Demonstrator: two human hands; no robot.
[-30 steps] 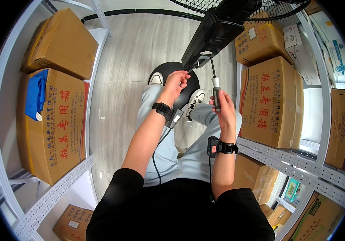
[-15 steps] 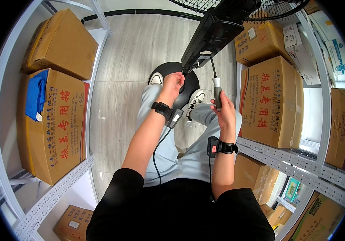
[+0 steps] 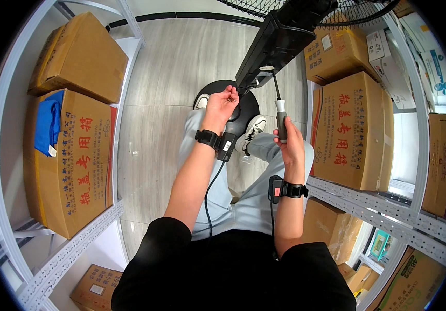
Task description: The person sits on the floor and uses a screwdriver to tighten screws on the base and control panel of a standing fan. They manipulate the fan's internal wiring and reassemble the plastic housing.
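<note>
My right hand (image 3: 293,143) is wrapped round a screwdriver (image 3: 281,122) with a grey and white handle. The screwdriver points upward, its tip reaching the lower part of the black fan housing (image 3: 272,49); whether it touches a screw cannot be made out. Beside the housing's lower end is my left hand (image 3: 221,106), palm turned partly up and fingers curled together. Something small and dark seems to lie at its fingers, too tiny to name. Above the housing shows part of the fan's wire cage (image 3: 249,6). The round black base (image 3: 244,111) stands on the floor below.
Metal shelving (image 3: 78,243) flanks me on the left, with large cardboard boxes (image 3: 85,57) and a folded blue cloth (image 3: 48,122). On the right, another rack (image 3: 389,217) carries more cartons (image 3: 350,129). My shoes (image 3: 254,129) are at the fan base.
My left hand has rolled further palm up and shifted slightly, staying by the housing's lower end. My right hand and the screwdriver are almost unmoved.
</note>
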